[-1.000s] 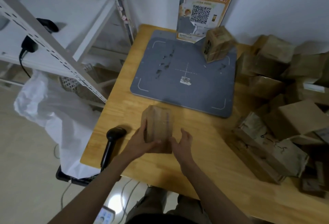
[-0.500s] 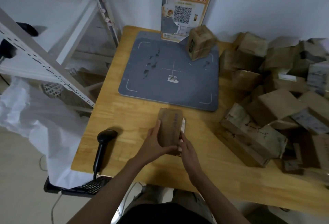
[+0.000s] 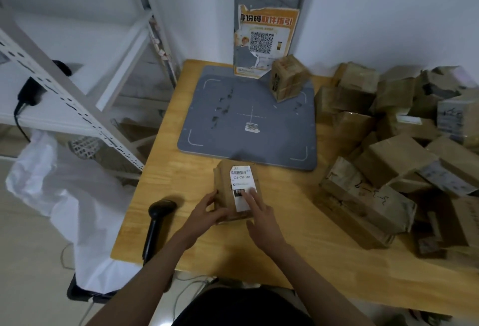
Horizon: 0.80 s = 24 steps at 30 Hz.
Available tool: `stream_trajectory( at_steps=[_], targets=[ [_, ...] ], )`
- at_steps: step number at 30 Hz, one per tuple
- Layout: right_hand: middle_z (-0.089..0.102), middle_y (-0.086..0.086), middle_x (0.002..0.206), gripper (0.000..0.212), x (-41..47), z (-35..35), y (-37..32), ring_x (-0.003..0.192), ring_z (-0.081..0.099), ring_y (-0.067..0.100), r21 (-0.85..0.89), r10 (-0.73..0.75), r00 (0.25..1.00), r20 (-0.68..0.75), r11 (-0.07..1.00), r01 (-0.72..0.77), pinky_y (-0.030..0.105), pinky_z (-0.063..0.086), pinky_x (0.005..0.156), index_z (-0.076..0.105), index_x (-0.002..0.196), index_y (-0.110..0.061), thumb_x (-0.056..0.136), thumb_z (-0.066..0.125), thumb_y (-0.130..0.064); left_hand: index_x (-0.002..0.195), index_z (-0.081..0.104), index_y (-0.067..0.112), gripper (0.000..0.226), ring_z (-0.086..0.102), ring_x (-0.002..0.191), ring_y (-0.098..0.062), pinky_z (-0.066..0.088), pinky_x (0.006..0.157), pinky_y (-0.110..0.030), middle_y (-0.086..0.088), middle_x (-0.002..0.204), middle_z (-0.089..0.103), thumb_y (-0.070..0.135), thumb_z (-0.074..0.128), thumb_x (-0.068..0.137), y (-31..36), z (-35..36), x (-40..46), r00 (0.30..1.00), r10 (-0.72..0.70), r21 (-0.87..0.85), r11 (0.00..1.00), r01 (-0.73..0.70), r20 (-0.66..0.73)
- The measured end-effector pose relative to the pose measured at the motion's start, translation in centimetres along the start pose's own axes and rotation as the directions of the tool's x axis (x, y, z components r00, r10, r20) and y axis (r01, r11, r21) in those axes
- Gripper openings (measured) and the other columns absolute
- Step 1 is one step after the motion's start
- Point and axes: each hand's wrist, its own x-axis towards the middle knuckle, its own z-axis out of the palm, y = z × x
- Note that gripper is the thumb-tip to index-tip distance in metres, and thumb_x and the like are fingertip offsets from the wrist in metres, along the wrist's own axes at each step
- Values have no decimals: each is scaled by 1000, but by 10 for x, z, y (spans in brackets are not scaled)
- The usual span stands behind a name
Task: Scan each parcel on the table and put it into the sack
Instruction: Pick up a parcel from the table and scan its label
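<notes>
Turned over since half a second ago, the parcel (image 3: 234,190) now lies label-up near the front edge of the wooden table (image 3: 285,253), just short of the grey scanning pad (image 3: 248,118).

Largest in view, the white sack (image 3: 64,196) slumps on the floor left of the table, well apart from the parcel. One heap of brown parcels (image 3: 394,157) crowds the table's right side; blur makes a firm count doubtful, perhaps a dozen or more. One more box (image 3: 287,80) sits tilted at the pad's far corner.

One handheld scanner (image 3: 158,222) lies at the table's left edge, untouched.

A person's left hand (image 3: 204,213) grips the parcel's near left corner, while the right hand (image 3: 259,214) lays straight fingers flat on the white label (image 3: 242,185).

Judged from this, the barcode has just been exposed for scanning; the next move calls for freeing a hand to take up the scanner and aim at the label.
</notes>
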Motion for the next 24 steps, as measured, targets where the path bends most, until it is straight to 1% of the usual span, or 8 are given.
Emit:
stream_trajectory(
  at_steps=[2, 4, 6, 10, 12, 15, 18, 24],
  targets=[
    [3, -10, 170, 83, 6, -4, -5, 135, 34, 28, -24, 20, 999, 26, 1000, -20, 35, 43, 105, 9, 161, -30, 95, 46, 4, 147, 44, 25, 56, 57, 117, -11, 53, 91, -30, 5, 141, 54, 28, 65, 95, -1, 1, 3, 999, 31, -25, 999, -32, -39],
    [-1, -12, 169, 81, 13, -5, -9, 134, 35, 29, -78, 25, 997, 73, 997, -20, 37, 46, 101, 7, 162, -27, 96, 43, 3, 147, 47, 24, 47, 58, 120, -17, 53, 96, -36, 1, 140, 57, 25, 56, 100, -1, 2, 7, 997, 46, 4, 999, -46, -67],
    [-6, -10, 170, 78, 22, -7, -13, 137, 33, 32, -118, 26, 991, 130, 993, -10, 41, 43, 107, 6, 162, -23, 97, 42, 2, 147, 47, 24, 45, 58, 124, -23, 50, 100, -40, -1, 138, 60, 24, 51, 103, 1, 4, 11, 995, 52, 45, 998, -48, -83],
    [-9, -5, 170, 78, 37, -11, -14, 143, 34, 35, -104, 47, 980, 195, 994, -27, 44, 37, 115, 3, 162, -20, 99, 45, -3, 149, 42, 21, 44, 54, 129, -23, 46, 95, -26, -2, 142, 56, 23, 45, 105, 10, 5, 12, 993, 94, 149, 985, -82, -73],
    [0, 2, 170, 71, 36, -9, -10, 146, 34, 31, -51, 21, 984, 178, 999, -12, 43, 38, 116, 5, 162, -18, 104, 45, -11, 153, 34, 15, 51, 49, 134, -24, 41, 100, -26, -5, 148, 49, 26, 47, 105, 10, 2, 6, 990, 109, 229, 970, -87, -85],
    [29, 7, 165, 59, 22, -2, -8, 143, 41, 29, -77, -13, 1000, -5, 997, 12, 47, 40, 115, 26, 158, -19, 104, 48, -14, 152, 38, 11, 57, 51, 131, -25, 43, 100, -30, -7, 147, 50, 29, 56, 101, -6, -12, -7, 968, 122, 303, 952, -52, -217],
    [50, 8, 150, 49, -1, 4, -13, 136, 45, 28, -162, -56, 982, -178, 986, 27, 46, 44, 111, 48, 145, -16, 97, 55, -8, 139, 51, 14, 48, 60, 114, -22, 48, 84, -26, -5, 130, 59, 26, 65, 95, -36, -37, -26, 915, 149, 347, 938, -11, -374],
    [56, 10, 133, 40, -15, 17, -32, 120, 55, 31, -57, -80, 987, -136, 996, 72, 46, 53, 92, 54, 131, -16, 93, 55, -5, 120, 54, 13, 44, 55, 108, -33, 48, 88, -44, -10, 121, 49, 22, 71, 81, -85, -78, -50, 719, 121, 412, 878, 244, -684]
  ],
)
